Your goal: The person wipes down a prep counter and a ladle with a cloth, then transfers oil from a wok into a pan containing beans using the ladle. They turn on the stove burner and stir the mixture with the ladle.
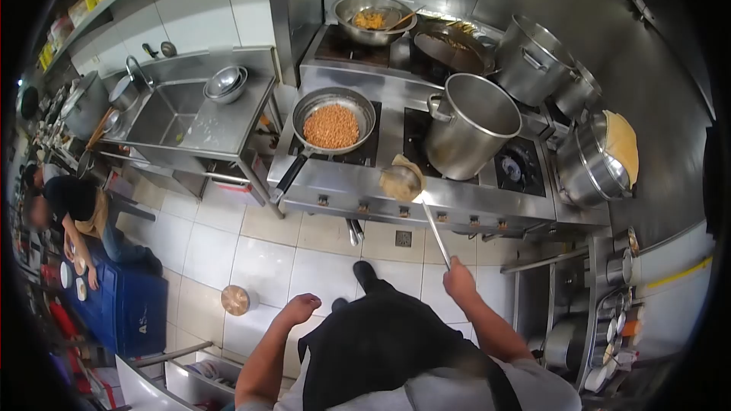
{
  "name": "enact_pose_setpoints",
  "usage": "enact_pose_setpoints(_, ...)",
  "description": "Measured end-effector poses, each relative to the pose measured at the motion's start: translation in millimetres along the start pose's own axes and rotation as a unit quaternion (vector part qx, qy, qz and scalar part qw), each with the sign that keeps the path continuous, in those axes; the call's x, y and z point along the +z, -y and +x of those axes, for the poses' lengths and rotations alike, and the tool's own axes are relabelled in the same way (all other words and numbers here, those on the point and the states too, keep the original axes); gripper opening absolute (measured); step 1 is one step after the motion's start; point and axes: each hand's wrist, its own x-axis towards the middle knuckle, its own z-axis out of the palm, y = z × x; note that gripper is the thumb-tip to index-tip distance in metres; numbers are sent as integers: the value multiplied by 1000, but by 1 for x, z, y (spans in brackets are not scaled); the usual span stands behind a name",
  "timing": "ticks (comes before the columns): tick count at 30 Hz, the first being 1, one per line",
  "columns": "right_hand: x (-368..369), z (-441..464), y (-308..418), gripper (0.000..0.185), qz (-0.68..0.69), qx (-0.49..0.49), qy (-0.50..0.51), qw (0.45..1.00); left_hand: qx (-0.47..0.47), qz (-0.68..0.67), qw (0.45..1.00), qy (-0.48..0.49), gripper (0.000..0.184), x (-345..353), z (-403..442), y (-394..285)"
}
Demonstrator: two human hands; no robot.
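A long-handled ladle is gripped at the end of its handle by my right hand. Its round bowl lies at the stove's front edge, against a tan, cloth-like piece that I cannot make out clearly. My left hand hangs in front of my apron, fingers loosely curled, with nothing visible in them. On the left front burner a frying pan holds a layer of brown beans or nuts, its black handle pointing toward me. A tall steel stockpot stands to its right.
Behind are a steel bowl with yellow food, a dark wok and more pots. A steamer pot with a tan cloth stands right. Left are a sink and a person at a blue cooler. A round container stands on the floor.
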Motion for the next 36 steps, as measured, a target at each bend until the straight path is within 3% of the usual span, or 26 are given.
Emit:
enact_pose_setpoints(1,-2,3,5,20,3,-2,-6,1000,-11,-19,999,24,41,0,8,-14)
enact_pose_setpoints(3,-12,6,32,20,137,-31,-26,990,21,29,998,50,40,-8,20,-42)
enact_pose_setpoints(5,-41,20,61,17,166,-81,-67,981,-14,1,998,59,41,-20,37,-67)
enact_pose_setpoints(7,-109,24,107,14,376,-16,76,923,-80,-81,992,59,42,-34,62,-80)
enact_pose_setpoints(12,-185,95,102,25,357,-66,71,929,-47,-139,989,-19,42,-81,123,-54)
enact_pose_setpoints(13,-179,109,77,27,321,-78,38,943,75,9,997,-27,42,-89,142,-25)
enact_pose_setpoints(15,-204,126,80,19,253,-166,-104,947,-104,-199,964,-141,42,-97,139,-54)
enact_pose_setpoints(17,-196,207,43,20,397,-226,-55,888,-139,-281,940,-137,48,-113,126,-68)
enact_pose_setpoints(19,-292,150,152,16,167,-244,2,955,-86,-415,893,-150,59,-127,107,-80)
enact_pose_setpoints(21,-312,152,189,18,325,-168,69,928,-66,-496,849,-170,60,-164,95,-113)
enact_pose_setpoints(23,-304,191,181,11,376,-223,66,897,-19,-543,822,-173,62,-201,96,-136)
enact_pose_setpoints(25,-309,203,200,9,364,-235,38,901,28,-589,790,-168,64,-234,107,-147)
enact_pose_setpoints(27,-303,226,196,23,112,-287,-209,928,72,-562,823,-48,60,-263,125,-152)
enact_pose_setpoints(28,-301,224,203,23,112,-294,-210,926,77,-565,820,-53,60,-271,134,-153)
enact_pose_setpoints(30,-302,211,215,31,119,-288,-231,922,69,-440,895,23,56,-277,151,-158)
enact_pose_setpoints(34,-306,179,252,27,157,-196,-164,954,38,-394,911,111,44,-275,174,-171)
enact_pose_setpoints(36,-312,161,269,23,200,-159,-137,957,20,-442,868,224,33,-259,194,-168)
